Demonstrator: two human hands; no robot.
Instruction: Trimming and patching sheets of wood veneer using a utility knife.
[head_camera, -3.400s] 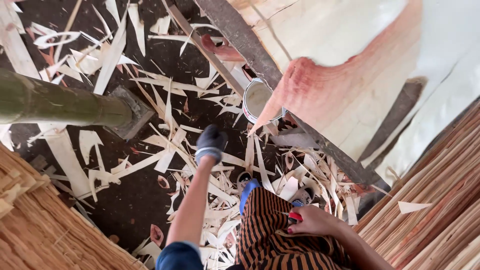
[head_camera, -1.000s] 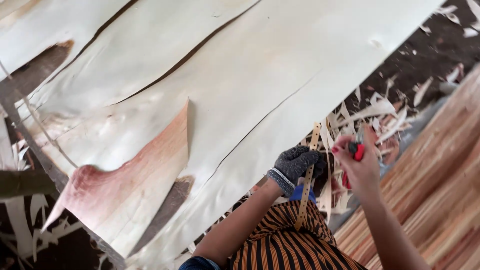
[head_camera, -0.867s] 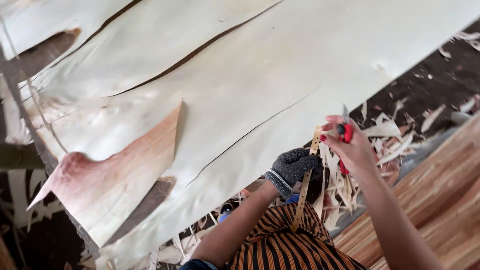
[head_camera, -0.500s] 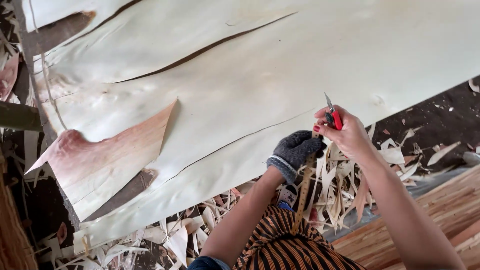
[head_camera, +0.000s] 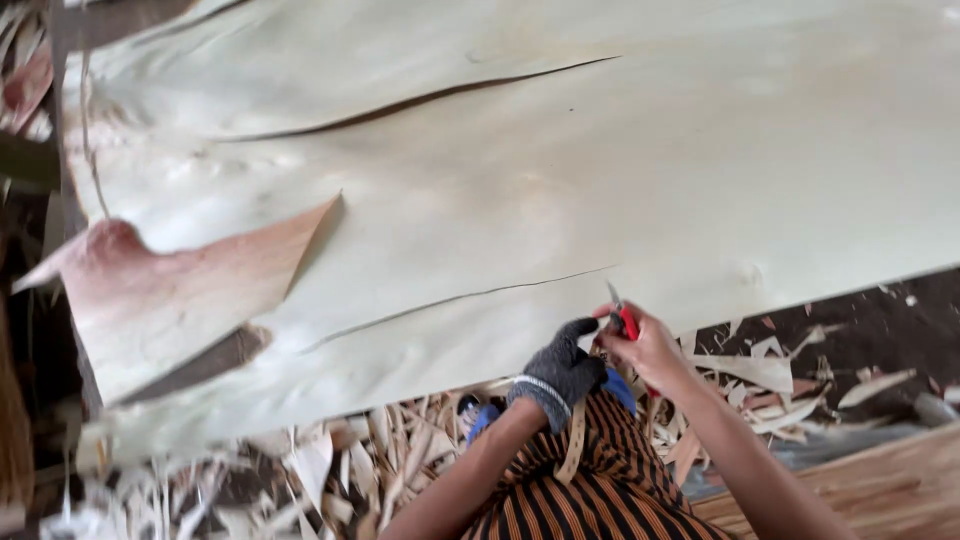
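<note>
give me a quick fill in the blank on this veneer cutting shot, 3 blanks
1. The left hand wears a dark knit ____.
2. The right hand holds a small knife with a ____ handle.
3. The knife's blade touches the near edge of the pale veneer sheet, by the end of a long ____ in it.

Missing words: glove; red; split
</note>
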